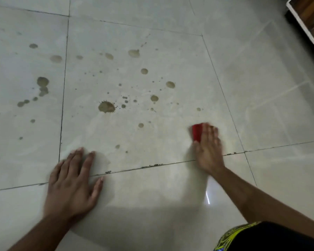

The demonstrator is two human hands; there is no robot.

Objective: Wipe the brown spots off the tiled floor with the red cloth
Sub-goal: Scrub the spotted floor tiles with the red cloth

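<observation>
My right hand (208, 149) is flat on the red cloth (197, 132), fingers stretched out over it and pressing it to the tiled floor (170, 51) — no closed grip here, just an open palm bearing down. The cloth is small and folded, bright red, and only its left edge peeks out from under my fingers. The hand and cloth look blurred.

My left hand (72, 182) is spread wide on the floor, palm down, fingers splayed across a grout line (152, 165) — open and holding nothing.

The tiles are large, pale grey and glossy, with a soft sheen and a bright glint near my right forearm. Thin dark grout lines run between them, crumbly with dark flecks along the near joint.

The brown spots (106, 107) lie ahead of both hands — round, matte, muddy blots of many sizes. The biggest has a spiky splash edge, mid-tile; smaller dots scatter around it and spill onto the tile at the left. The cloth sits right of most of them, well apart from the big blot.

Top right corner, a white-edged wooden piece (308, 17) stands on the floor. Bottom right, black and yellow patterned fabric (243, 236) on my leg.
</observation>
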